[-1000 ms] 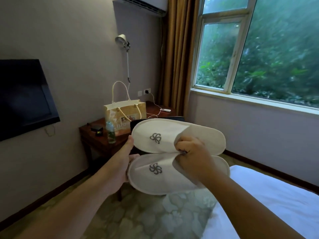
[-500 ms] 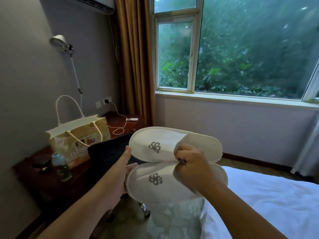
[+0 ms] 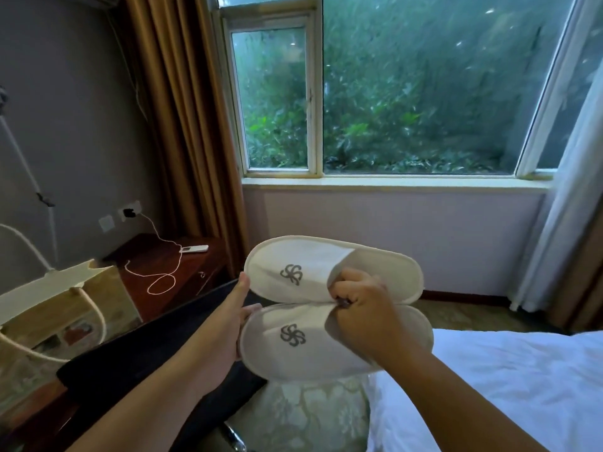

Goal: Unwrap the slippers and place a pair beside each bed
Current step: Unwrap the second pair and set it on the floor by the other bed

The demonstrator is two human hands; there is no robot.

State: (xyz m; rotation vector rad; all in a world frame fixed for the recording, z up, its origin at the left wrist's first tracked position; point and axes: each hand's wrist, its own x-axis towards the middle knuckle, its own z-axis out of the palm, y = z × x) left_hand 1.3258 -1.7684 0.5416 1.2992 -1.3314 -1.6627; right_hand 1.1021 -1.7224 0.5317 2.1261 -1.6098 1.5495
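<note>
Two white slippers with a grey flower logo are held side by side in the air, toes to the left. The upper slipper [image 3: 310, 265] sits above the lower slipper [image 3: 287, 347], their long edges touching. My left hand [image 3: 228, 324] supports the toe ends from the left, thumb up against the upper one. My right hand [image 3: 362, 308] pinches the straps of both where they meet. No wrapper shows on them. A bed [image 3: 509, 386] with white linen lies at the lower right, just below the slippers.
A dark wood desk [image 3: 153, 265] stands at left with a paper gift bag [image 3: 55, 308], a white cable and a small remote. A black chair back [image 3: 137, 353] is under my left forearm. Patterned floor [image 3: 306, 415] runs beside the bed. Window and curtains ahead.
My view has swung right, toward the window, so the desk and bag slid to the left edge. Both hands keep the same hold on the slippers.
</note>
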